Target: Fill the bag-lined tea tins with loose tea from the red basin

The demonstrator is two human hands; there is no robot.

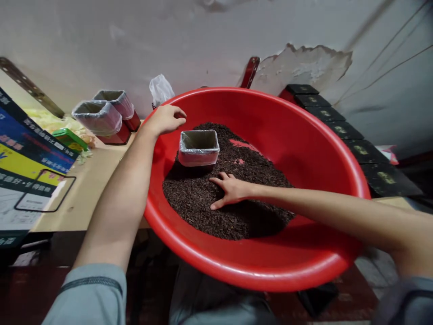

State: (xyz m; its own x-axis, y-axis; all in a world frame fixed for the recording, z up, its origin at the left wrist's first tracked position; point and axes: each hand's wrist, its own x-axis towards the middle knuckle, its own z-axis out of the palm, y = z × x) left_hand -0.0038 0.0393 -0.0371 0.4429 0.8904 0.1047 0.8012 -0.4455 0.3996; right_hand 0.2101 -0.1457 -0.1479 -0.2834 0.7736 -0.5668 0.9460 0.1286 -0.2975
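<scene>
Peeling, pale wall [135, 40] is standing behind a big red basin [257, 274], and a tan surface [98, 180] is showing to the basin's left. Dark loose bits [192, 203] are covering much of the basin's floor, with reddish patches showing through them. Left of the basin's middle, toward its far side, a plastic-lined tin [198, 158] is sitting upright among the bits, its mouth facing up.

Near the middle of the basin, the right hand [233, 189] is resting palm down on the dark bits, its fingers splaying wide and its thumb standing well away from them. It is touching only the bits, and its fingertips are lying near the tin but apart from it. Over the basin's left rim, the left hand [166, 119] is hanging with fingers loosely curling and a narrow gap showing between thumb and forefinger; whether it is touching the rim, I cannot tell.

Beyond the basin's left side, two more lined tins [110, 128] are standing together. Crumpled clear plastic [161, 90] is poking up behind the basin's far left rim, while black-topped boxes [324, 113] are lining its right side.
</scene>
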